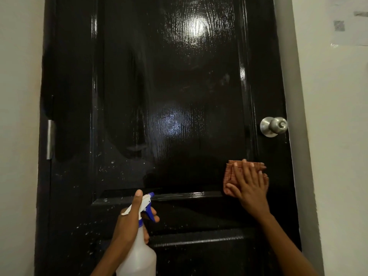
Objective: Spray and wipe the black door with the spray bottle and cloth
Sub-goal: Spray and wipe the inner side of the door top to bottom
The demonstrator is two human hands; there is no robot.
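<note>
Head view: right hand [250, 183] spread flat pressing cloth [231, 172] on black door [169, 86]; left hand [129, 220] grips spray bottle [139, 253]; wipe with firm overlapping strokes

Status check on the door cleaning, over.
Left hand grips spray bottle. Right hand flat, pressing cloth on black door below knob. Nothing in the way.

We're indoors, in what looks like a home: a glossy black panelled door [169, 116] set in a grey frame [292, 96], plain off-white painted walls [338, 136] on either side. There's a round brushed-metal knob [273, 126] with a keyhole at its centre, the ordinary room-door kind, and a metal hinge [50, 139] on the left edge. Pale paper sheets [350, 20] are stuck on the right-hand wall.
</note>
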